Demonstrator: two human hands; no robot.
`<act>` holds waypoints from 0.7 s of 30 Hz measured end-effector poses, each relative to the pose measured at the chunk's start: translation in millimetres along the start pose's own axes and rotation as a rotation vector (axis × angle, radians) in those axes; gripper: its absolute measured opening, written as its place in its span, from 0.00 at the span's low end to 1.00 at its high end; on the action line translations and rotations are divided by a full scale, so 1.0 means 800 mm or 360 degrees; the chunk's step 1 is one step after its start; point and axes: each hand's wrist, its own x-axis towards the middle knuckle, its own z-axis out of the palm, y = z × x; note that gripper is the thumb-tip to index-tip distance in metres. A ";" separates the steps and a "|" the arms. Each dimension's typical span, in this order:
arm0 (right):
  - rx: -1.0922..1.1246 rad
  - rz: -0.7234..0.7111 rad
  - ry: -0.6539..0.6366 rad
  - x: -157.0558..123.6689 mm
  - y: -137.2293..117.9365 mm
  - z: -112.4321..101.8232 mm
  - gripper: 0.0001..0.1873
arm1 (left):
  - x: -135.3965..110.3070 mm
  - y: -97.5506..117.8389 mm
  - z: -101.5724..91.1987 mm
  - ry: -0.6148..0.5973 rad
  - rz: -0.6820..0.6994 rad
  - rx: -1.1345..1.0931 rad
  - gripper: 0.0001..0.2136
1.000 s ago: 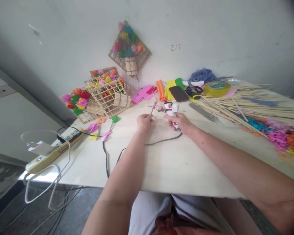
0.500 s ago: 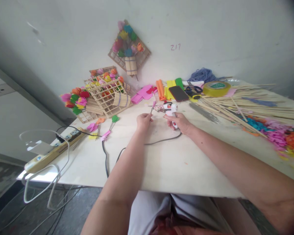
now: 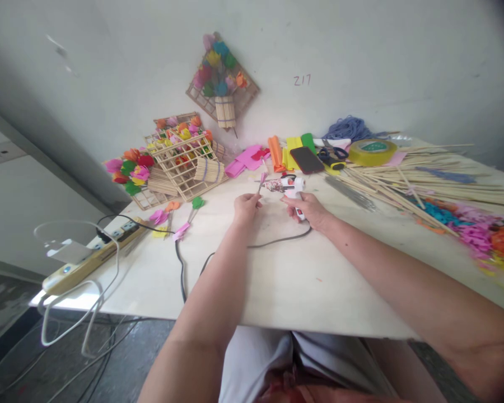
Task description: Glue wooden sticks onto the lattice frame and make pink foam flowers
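My right hand (image 3: 303, 208) is wrapped round the handle of a white glue gun (image 3: 293, 190), whose nozzle points left. A black cord runs from the handle's foot across the table. Between the fingertips of my left hand (image 3: 247, 207) is the thin stem of a pink paper flower (image 3: 264, 177). The flower's tip is at the glue gun's nozzle; whether they touch I cannot tell. Left of my left hand lie a green paper flower (image 3: 197, 202) and a pink one (image 3: 181, 231) on stems, with orange and yellow ones beside them.
Bamboo lattices with paper flowers (image 3: 180, 159) lean at the back left; another lattice (image 3: 243, 101) hangs on the wall. A power strip (image 3: 88, 263) lies at the left edge. Behind are a phone (image 3: 306, 160), scissors (image 3: 334, 152) and yellow tape (image 3: 372, 152). Bamboo sticks (image 3: 403, 190) cover the right.
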 end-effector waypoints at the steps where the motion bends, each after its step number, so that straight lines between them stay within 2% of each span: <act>1: 0.0003 0.0001 0.0001 0.000 0.000 0.000 0.17 | -0.001 0.001 0.000 -0.0008 -0.0010 -0.0022 0.08; 10: 0.0045 -0.0003 0.0000 -0.001 -0.001 -0.001 0.16 | -0.006 0.007 -0.003 -0.0070 -0.0067 -0.0185 0.08; 21: 0.0065 -0.0034 0.0000 -0.001 0.000 -0.001 0.15 | -0.005 0.005 -0.002 -0.0044 -0.0054 -0.0144 0.08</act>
